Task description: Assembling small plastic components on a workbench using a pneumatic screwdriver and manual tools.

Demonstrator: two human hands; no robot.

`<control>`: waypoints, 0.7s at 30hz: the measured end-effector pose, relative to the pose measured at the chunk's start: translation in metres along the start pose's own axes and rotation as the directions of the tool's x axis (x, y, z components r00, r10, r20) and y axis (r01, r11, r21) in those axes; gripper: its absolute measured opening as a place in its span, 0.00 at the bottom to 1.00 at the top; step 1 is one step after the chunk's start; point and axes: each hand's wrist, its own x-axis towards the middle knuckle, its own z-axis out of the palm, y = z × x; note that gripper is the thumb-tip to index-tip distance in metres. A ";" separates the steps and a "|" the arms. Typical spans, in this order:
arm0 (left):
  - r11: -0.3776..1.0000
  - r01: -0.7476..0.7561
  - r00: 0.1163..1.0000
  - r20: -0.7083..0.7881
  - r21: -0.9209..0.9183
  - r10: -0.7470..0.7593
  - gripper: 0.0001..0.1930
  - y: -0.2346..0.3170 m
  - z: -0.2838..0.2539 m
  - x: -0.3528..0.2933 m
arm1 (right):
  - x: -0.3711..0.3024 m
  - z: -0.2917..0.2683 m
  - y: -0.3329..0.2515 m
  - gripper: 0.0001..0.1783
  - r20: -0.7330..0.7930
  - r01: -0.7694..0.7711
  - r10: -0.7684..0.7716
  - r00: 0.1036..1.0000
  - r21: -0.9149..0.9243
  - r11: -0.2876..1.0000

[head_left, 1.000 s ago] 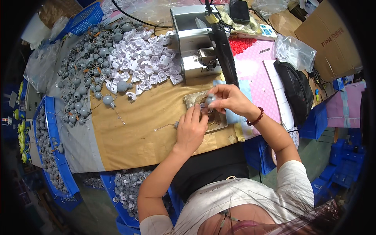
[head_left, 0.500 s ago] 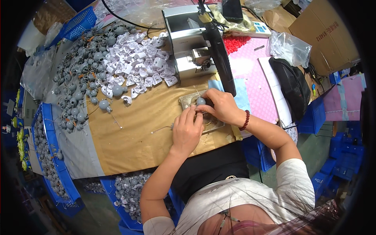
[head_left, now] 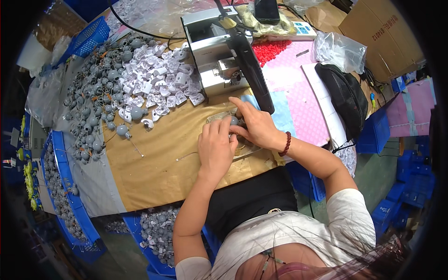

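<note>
My left hand (head_left: 216, 148) and my right hand (head_left: 254, 126) meet over a clear plastic tray (head_left: 247, 148) on the brown paper-covered table (head_left: 158, 163). Between the fingertips of both hands sits a small grey round part (head_left: 234, 121). The right thumb and fingers pinch it while the left fingers press beside it. A dark red bead bracelet (head_left: 285, 143) circles my right wrist. A thin wire (head_left: 186, 156) lies on the paper just left of my left hand.
A pile of grey ball parts (head_left: 91, 107) and white plastic pieces (head_left: 156, 84) covers the table's far left. A metal press machine (head_left: 212, 60) with a black handle (head_left: 252, 70) stands behind my hands. Blue bins (head_left: 65, 196) of grey parts line the left side. A black pouch (head_left: 345, 98) lies right.
Both hands have stayed together over the clear tray, shifting slightly while working the grey part. The view has drifted a little.
</note>
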 end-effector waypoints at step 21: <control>0.992 0.089 0.993 0.080 -0.088 -0.082 0.16 -0.010 0.006 0.004 | 0.068 -0.093 -0.025 0.23 -0.663 0.589 -0.128 0.738 0.539 0.603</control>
